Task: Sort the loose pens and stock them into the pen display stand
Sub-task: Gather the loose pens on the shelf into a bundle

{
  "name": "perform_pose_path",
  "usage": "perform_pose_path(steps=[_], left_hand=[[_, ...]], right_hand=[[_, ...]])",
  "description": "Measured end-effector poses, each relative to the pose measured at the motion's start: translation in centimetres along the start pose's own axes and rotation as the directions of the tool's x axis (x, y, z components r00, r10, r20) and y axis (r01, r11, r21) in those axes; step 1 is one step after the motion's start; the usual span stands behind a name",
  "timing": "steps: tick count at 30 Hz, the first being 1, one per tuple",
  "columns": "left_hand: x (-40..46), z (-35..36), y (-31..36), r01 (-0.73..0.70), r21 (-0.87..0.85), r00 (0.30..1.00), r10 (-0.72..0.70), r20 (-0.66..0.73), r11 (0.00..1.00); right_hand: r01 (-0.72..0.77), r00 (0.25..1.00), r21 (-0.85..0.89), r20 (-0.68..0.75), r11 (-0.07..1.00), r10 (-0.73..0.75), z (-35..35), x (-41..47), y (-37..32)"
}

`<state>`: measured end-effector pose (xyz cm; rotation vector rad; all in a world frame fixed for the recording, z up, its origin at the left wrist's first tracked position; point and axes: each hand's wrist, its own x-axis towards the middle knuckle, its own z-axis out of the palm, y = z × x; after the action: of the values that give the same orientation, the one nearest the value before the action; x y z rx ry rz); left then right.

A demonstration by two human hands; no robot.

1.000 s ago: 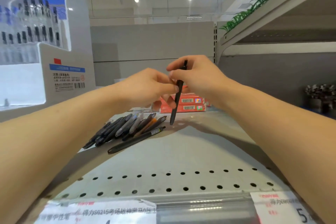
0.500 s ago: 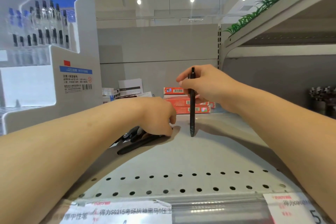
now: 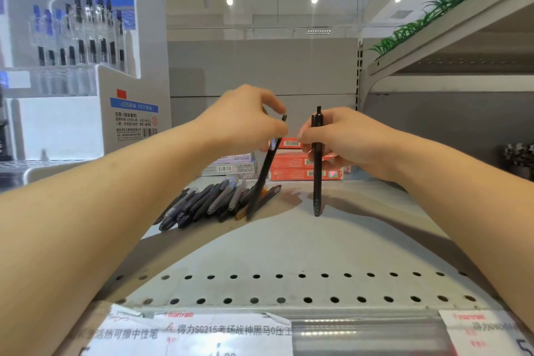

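A pile of loose pens (image 3: pixel 208 202), mostly black and grey with an orange one, lies on the grey shelf (image 3: pixel 289 246). My left hand (image 3: pixel 245 121) pinches the top of a black pen (image 3: pixel 264 176) that slants down to the right end of the pile. My right hand (image 3: pixel 341 139) grips another black pen (image 3: pixel 317 182) upright, with its tip on the shelf. The white and blue pen display stand (image 3: pixel 95 66) rises at the left with several pens in clear slots.
Red and pale flat boxes (image 3: pixel 291 170) are stacked at the back of the shelf behind both hands. An upper shelf (image 3: pixel 448 46) with green plastic grass juts out at the right. Price labels (image 3: pixel 202 332) line the shelf's front edge.
My left hand went down to the pile and has come up pinching a second black pen. My right hand kept its pen and now stands it upright on the shelf.
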<state>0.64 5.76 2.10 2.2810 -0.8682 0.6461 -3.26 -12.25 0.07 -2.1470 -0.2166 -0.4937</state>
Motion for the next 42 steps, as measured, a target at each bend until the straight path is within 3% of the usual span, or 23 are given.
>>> perform_pose_path(steps=[4, 11, 15, 17, 19, 21, 23, 26, 31, 36, 42], left_hand=[[-0.7, -0.1, 0.9, 0.042, -0.279, 0.998, -0.052, -0.029, 0.959], [-0.9, 0.7, 1.0, 0.079, -0.376, 0.997, -0.082, 0.008, 0.923], [-0.5, 0.8, 0.1, 0.121, -0.520, 0.992, -0.114, 0.046, 0.846], [-0.2, 1.2, -0.9, 0.172, -0.429, 0.985, -0.160, 0.064, 0.887], [0.2, 2.0, -2.2, 0.159, -0.085, 0.982, -0.149, 0.116, 0.984], [0.3, 3.3, -3.0, 0.030, 0.309, 0.961, -0.113, 0.252, 0.951], [0.1, 4.6, -3.1, -0.067, 0.458, 0.902, -0.143, 0.408, 0.886], [0.2, 5.8, -2.7, -0.115, 0.495, 0.849, -0.174, 0.499, 0.861], [0.6, 5.9, -2.4, -0.106, 0.486, 0.885, -0.140, 0.443, 0.868], [0.6, 5.7, -1.9, -0.128, 0.428, 0.857, -0.118, 0.502, 0.895], [0.7, 4.4, -0.5, -0.122, 0.350, 0.926, -0.020, 0.378, 0.929]], right_hand=[[0.021, 0.999, 0.005, 0.045, 1.000, -0.021, 0.1, -0.1, 0.0], [0.047, 0.981, 0.011, 0.188, 0.999, -0.048, 0.2, -0.2, -0.2], [0.045, 0.988, 0.001, 0.145, 0.999, -0.044, 0.2, 0.1, 0.1], [0.040, 0.991, -0.010, 0.130, 0.999, -0.038, 0.3, 0.1, 0.2], [0.028, 0.993, -0.014, 0.119, 0.999, -0.026, 0.4, 0.1, 0.2], [0.014, 0.995, -0.023, 0.101, 1.000, -0.012, 0.4, 0.0, 0.2], [0.004, 0.996, -0.013, 0.086, 1.000, -0.003, 0.4, 0.0, 0.2], [0.004, 0.997, 0.002, 0.077, 1.000, -0.005, 0.2, 0.0, 0.1], [-0.005, 0.996, 0.021, 0.091, 1.000, 0.003, 0.1, -0.2, -0.1], [-0.004, 0.997, -0.015, 0.072, 1.000, 0.005, 0.3, -0.1, -0.2], [0.003, 0.994, -0.004, 0.105, 1.000, -0.002, 0.3, -0.2, -0.3]])
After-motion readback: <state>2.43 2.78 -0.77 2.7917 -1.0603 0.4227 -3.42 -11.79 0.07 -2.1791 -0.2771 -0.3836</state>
